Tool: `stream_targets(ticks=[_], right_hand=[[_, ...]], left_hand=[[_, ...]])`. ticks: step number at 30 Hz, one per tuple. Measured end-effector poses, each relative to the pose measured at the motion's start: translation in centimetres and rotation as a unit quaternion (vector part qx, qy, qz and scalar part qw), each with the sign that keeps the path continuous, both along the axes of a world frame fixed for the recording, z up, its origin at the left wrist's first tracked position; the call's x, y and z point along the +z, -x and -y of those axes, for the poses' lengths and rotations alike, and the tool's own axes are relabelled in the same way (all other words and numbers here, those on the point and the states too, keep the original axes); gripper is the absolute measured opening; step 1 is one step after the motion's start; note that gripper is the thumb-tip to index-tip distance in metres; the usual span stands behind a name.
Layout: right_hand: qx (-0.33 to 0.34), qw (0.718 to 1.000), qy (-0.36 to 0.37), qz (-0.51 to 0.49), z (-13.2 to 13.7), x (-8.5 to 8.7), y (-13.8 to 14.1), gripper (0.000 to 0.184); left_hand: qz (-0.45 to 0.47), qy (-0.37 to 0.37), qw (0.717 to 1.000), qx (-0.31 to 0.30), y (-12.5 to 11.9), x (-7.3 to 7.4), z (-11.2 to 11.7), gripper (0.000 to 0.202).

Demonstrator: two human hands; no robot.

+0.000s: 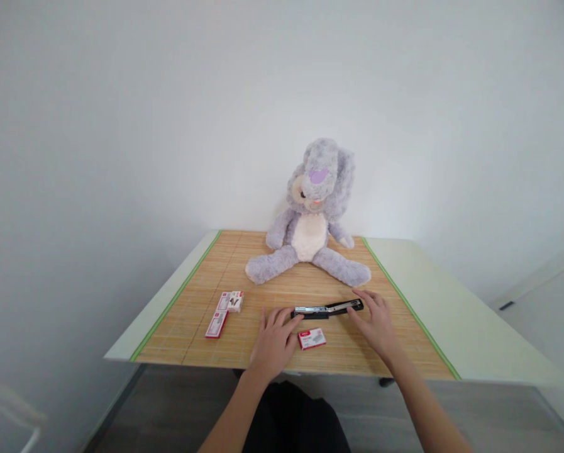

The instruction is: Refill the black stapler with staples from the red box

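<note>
A black stapler (327, 309), swung out flat so its metal staple channel shows, lies on the bamboo mat (201, 296). My left hand (274, 341) rests on the mat with fingers stretched out, its fingertips at the stapler's left end. My right hand (376, 321) lies flat with fingers spread, touching the stapler's right end. An open small red and white staple box (312, 338) sits between my hands, just in front of the stapler.
Three more small red and white staple boxes (225, 311) lie to the left on the mat. A grey plush rabbit (312, 220) sits against the white wall at the back. The pale table (451, 314) extends right of the mat.
</note>
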State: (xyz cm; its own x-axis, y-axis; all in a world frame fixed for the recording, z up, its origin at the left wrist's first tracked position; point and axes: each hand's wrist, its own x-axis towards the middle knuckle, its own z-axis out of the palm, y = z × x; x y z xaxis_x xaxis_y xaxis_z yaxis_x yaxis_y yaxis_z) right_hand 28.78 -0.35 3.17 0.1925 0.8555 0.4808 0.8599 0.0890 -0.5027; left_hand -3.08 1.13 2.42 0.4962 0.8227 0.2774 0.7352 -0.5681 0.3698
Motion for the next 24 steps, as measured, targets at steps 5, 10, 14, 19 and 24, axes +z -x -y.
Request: stream_targets(ticks=[5, 10, 14, 19, 24], right_hand=[[0.027, 0.996, -0.016, 0.082, 0.1, 0.9, 5.3, 0.025], [0.089, 0.989, 0.036, 0.108, -0.2, 1.0, 8.8, 0.015], [0.11, 0.987, 0.056, 0.1, -0.7, 1.2, 10.3, 0.016], [0.117, 0.988, 0.065, 0.081, -1.0, 1.5, 11.6, 0.015], [0.146, 0.985, 0.052, 0.073, -1.4, 2.5, 9.6, 0.023]], left_hand=[[-0.002, 0.0, 1.0, -0.001, 0.0, 0.1, 0.0, 0.059], [-0.004, 0.001, 1.0, -0.003, 0.0, 0.3, 0.1, 0.058], [-0.007, 0.001, 1.0, -0.001, 0.0, 0.4, 0.2, 0.057], [-0.006, -0.003, 1.0, -0.003, 0.0, 0.4, 0.2, 0.058], [-0.005, -0.001, 1.0, -0.002, 0.0, 0.3, 0.1, 0.06]])
